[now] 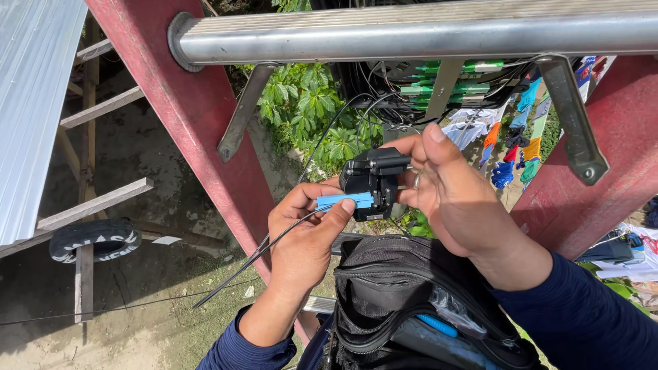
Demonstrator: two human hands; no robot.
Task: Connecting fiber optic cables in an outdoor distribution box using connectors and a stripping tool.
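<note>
High on a red ladder, my right hand (456, 199) grips a small black boxy tool (373, 179) at its right side. My left hand (305, 236) pinches a blue plastic holder (343, 201) set into the tool's left side. A thin black cable (267, 247) runs from that holder down past my left wrist. Behind the tool hangs an open black cable box (425, 85) with green connectors and loops of black wire.
A grey metal rung (411, 34) crosses the top between red ladder rails (192, 116). A black tool bag (411, 308) hangs open at my chest. Far below are dirt ground, an old tyre (96, 240), wooden beams, green plants and hanging laundry (510, 147).
</note>
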